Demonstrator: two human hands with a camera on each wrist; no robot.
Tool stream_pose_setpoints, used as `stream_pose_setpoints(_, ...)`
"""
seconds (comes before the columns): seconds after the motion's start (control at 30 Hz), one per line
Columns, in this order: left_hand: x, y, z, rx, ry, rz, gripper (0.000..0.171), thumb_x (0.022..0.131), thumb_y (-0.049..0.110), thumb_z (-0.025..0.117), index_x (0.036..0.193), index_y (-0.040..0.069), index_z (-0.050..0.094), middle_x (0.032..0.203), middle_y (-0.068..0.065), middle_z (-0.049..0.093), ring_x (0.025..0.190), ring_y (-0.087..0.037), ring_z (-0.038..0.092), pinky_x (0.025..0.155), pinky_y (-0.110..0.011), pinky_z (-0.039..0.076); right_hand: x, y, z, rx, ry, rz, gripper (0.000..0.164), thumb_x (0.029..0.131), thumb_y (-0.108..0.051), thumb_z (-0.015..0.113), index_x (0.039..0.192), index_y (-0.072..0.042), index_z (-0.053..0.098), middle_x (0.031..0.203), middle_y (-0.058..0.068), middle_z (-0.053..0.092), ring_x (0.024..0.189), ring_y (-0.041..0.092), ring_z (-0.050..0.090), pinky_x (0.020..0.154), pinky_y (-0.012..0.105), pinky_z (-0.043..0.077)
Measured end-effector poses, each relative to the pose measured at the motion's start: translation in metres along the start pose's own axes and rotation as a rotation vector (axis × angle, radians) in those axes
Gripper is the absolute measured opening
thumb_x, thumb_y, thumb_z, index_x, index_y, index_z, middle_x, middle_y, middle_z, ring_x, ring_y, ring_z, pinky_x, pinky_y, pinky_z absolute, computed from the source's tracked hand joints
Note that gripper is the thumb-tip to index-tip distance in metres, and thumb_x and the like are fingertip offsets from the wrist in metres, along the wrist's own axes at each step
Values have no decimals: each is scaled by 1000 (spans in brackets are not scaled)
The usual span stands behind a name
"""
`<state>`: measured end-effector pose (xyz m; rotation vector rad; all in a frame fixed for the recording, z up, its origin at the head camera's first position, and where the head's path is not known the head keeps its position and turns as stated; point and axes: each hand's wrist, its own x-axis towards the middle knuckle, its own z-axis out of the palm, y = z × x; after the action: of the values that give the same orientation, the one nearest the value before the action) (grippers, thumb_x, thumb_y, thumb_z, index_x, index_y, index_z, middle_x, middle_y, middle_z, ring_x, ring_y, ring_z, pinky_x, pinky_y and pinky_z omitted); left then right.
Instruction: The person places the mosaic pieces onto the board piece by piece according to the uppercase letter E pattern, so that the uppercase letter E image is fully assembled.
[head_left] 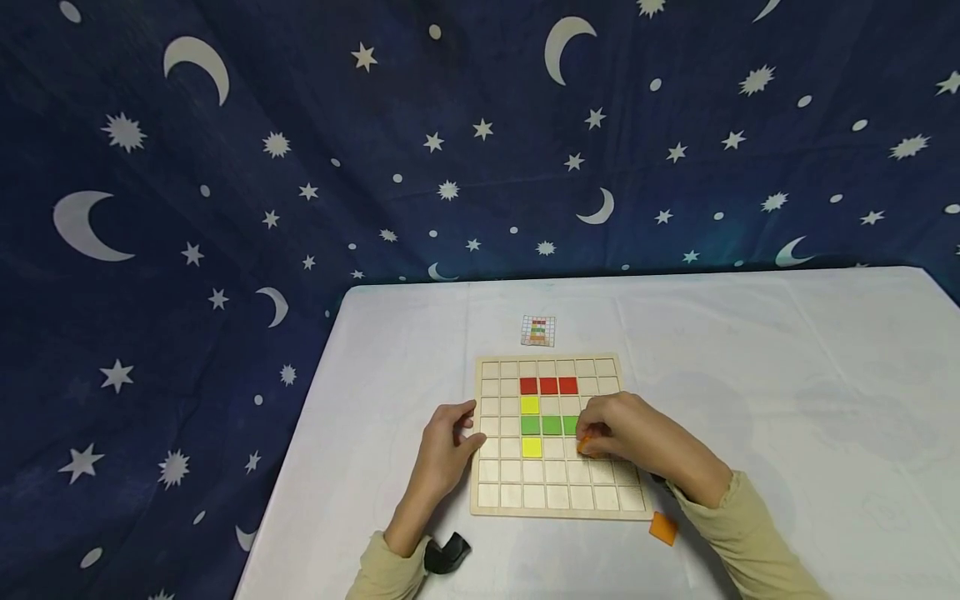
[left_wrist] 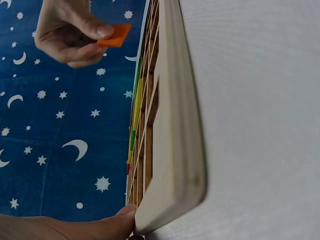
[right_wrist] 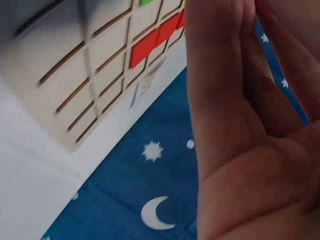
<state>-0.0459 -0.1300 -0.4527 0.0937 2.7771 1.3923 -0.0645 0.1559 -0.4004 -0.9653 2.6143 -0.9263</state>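
Note:
A wooden grid board (head_left: pixel 558 512) lies on the table with three red tiles (head_left: pixel 548 386), two yellow tiles (head_left: pixel 532 447) and three green tiles (head_left: pixel 551 425) in its cells. My right hand (head_left: pixel 626 425) hovers over the board's right half and pinches an orange tile (left_wrist: pixel 116 35) between thumb and fingertips. At the board's left edge is my left hand (head_left: pixel 442 446), its thumb (left_wrist: pixel 117 222) touching the rim. A second orange tile (head_left: pixel 663 528) lies on the table by the board's lower right corner. The right wrist view shows mainly the palm (right_wrist: pixel 250 190), not the tile.
Behind the board lies a small card (head_left: pixel 538 331) printed with a grid of coloured squares. The white table (head_left: pixel 750 350) stretches to both sides. A dark blue cloth (head_left: pixel 480 158) with moons and stars hangs behind. A black wrist device (head_left: pixel 447 553) sits at the left sleeve.

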Motion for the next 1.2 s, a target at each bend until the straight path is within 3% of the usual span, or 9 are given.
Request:
stream_pose_setpoints(0.7,0,-1,0,-11,4,16,49,84,-2,74,130,-6,59,105,-12,60,83,-15,53,68,-19,47,37,-26,38,1,-47,-156,11,82,-9,79,77,-14,71,76,-11,61,71,-1,51,68,18,47)
stream_pose_setpoints(1.2,0,-1,-1,1,6,23,47,84,-1,75,129,-7,60,104,-11,60,80,-13,53,68,-19,47,43,-31,50,-8,-100,-169,5,81,-9,80,79,-12,76,76,-10,64,70,-3,55,67,16,48)
